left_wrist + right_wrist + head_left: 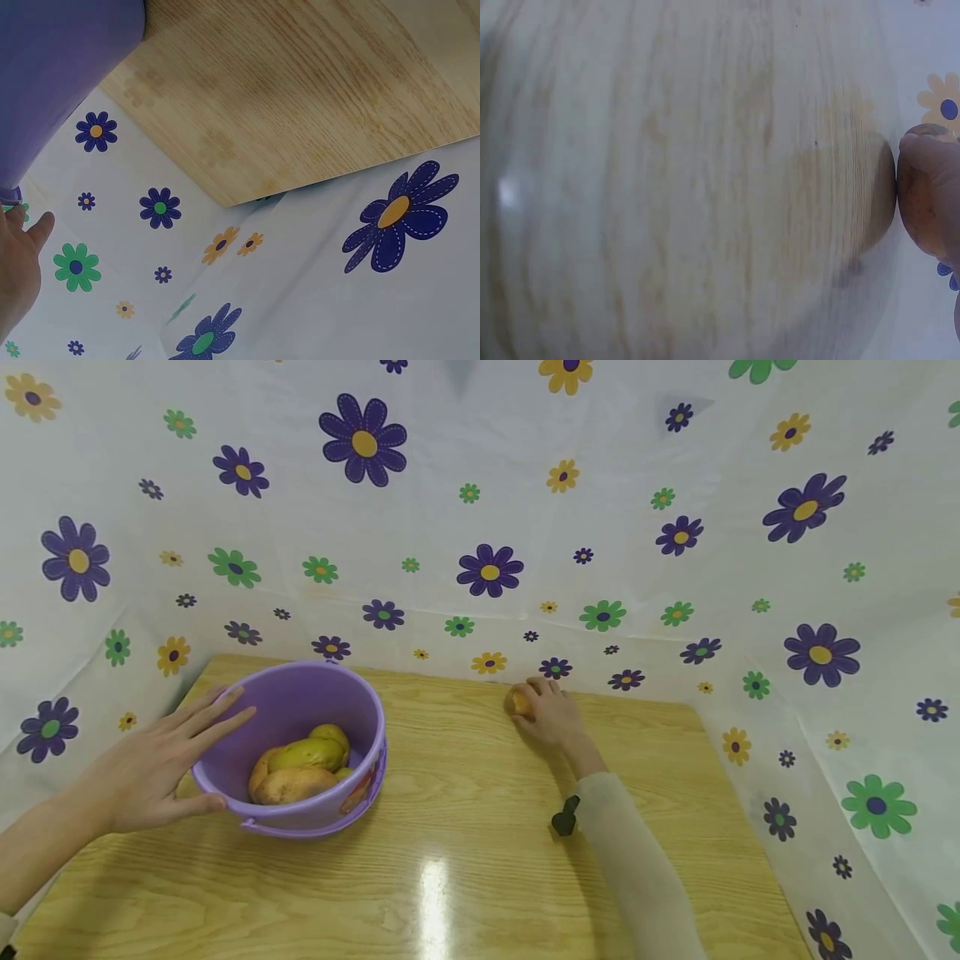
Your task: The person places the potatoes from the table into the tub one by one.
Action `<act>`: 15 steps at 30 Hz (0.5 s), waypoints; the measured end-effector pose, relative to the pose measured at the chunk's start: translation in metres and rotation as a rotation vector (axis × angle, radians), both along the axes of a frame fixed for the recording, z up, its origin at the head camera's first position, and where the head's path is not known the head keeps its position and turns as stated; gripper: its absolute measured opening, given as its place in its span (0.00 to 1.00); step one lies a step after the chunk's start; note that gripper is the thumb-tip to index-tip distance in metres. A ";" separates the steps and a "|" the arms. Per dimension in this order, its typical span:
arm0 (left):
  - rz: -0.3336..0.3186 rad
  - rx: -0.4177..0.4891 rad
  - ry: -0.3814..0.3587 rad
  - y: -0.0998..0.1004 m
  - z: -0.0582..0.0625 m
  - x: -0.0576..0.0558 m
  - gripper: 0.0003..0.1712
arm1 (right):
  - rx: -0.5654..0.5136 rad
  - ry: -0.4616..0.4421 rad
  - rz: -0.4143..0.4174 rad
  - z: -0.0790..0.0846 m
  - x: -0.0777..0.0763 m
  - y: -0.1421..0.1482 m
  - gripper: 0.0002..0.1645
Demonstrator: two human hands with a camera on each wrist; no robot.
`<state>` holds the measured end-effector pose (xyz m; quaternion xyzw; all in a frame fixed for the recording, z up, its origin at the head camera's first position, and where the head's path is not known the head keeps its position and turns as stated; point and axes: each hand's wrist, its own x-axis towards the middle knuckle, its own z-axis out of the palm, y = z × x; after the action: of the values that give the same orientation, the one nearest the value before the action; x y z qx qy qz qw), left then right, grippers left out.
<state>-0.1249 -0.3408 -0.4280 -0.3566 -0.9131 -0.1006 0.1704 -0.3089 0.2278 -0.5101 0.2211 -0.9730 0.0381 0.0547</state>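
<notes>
A purple bucket [315,818] stands on the left of the table, its mouth tilted toward me. Inside lie several potatoes [296,785], some brown-yellow and some greenish. My left hand [157,764] is at the bucket's left rim, fingers straight and spread across the edge, thumb stretched out along the near side. In the left wrist view only part of that hand [19,262] shows, beside the bucket wall. Near the table's back edge, my right hand [551,714] holds a brown potato [517,700] between thumb and fingers. The right wrist view shows this potato [915,202] low at the wood surface.
The wooden table [465,777] has a glossy top with a light reflection near the front. A white sheet [420,518] with printed flowers hangs behind it and along both sides. A small black object [566,817] sits at the right sleeve's cuff.
</notes>
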 end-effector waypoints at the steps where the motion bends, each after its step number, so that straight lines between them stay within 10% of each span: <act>1: 0.001 0.002 -0.001 0.000 0.000 0.000 0.61 | -0.001 0.004 0.006 0.000 0.001 0.000 0.30; 15: 0.010 -0.001 -0.006 0.000 0.000 0.001 0.61 | -0.030 0.075 0.092 0.002 0.010 -0.019 0.32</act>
<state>-0.1234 -0.3404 -0.4285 -0.3518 -0.9154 -0.1005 0.1679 -0.2988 0.2091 -0.5082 0.2660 -0.9584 0.0470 0.0927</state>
